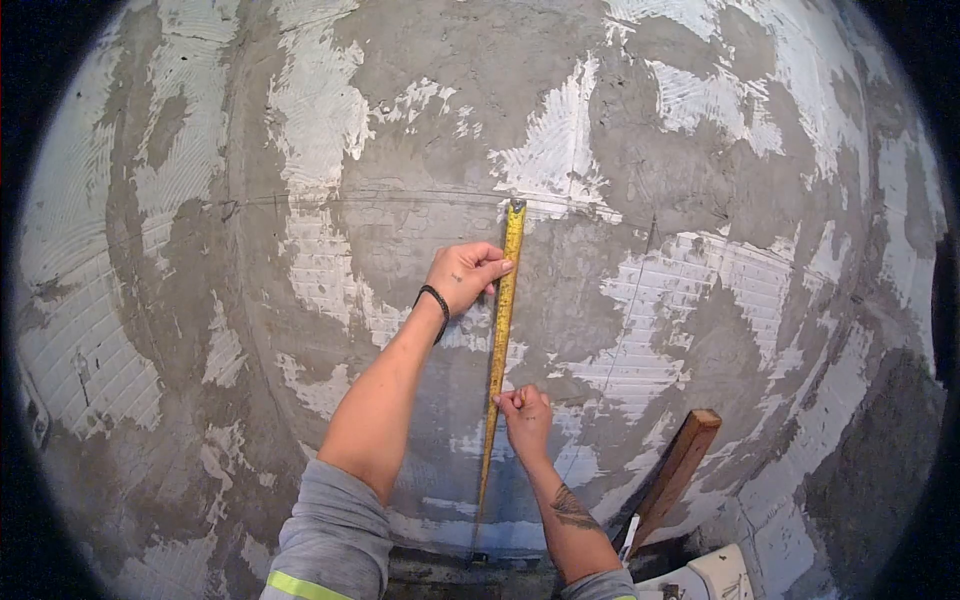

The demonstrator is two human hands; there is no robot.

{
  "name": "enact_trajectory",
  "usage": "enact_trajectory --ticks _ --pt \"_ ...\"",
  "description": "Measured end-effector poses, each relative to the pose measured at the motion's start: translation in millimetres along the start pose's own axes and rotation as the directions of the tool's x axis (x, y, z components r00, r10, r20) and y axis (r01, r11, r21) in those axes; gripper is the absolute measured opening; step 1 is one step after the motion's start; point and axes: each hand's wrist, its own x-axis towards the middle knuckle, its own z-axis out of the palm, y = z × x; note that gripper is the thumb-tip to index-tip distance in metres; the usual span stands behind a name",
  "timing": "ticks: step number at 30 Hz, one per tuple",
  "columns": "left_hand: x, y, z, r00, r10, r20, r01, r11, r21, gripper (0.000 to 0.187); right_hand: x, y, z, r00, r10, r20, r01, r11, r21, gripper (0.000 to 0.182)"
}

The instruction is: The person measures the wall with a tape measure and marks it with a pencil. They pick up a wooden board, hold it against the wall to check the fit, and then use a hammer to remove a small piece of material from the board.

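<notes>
A long, flat yellow metal tape measure (503,320) is pinched by the left hand (465,280) and the right hand (527,420), fingers curled, before a rough grey-and-white wall (430,160).

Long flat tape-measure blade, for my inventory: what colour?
The blade is yellow, best in head view.

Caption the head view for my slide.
Bare left hand above bare right hand, both holding a long yellow tape measure nearly upright along a rough grey-and-white wall.
</notes>
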Motion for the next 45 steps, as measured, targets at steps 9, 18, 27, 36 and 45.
enact_trajectory --ticks 9,18,27,36,45 --pt "1 -3 0 1.000 -0.006 0.008 0.006 1.000 -0.010 0.018 -1 -5 -4 0.999 -0.048 -0.005 0.047 0.999 -0.007 0.032" --pt "-1 -1 0 1.000 -0.004 0.004 0.004 1.000 0.025 0.019 -16 26 -13 0.992 0.124 -0.028 -0.113 0.962 0.249 0.027" --pt "1 -5 1 1.000 0.003 0.007 -0.002 0.999 -0.049 0.019 -65 36 -61 0.972 0.223 -0.074 -0.217 0.973 0.074 0.037" --pt "1 -5 1 1.000 0.014 0.005 -0.014 0.998 -0.057 0.018 -126 71 -76 0.856 0.495 0.148 -0.505 0.742 0.440 0.029" --pt "2 -4 2 1.000 -0.011 0.010 0.011 0.999 -0.051 0.019 -163 88 -81 0.837 0.519 0.174 -0.547 0.792 0.269 0.027"
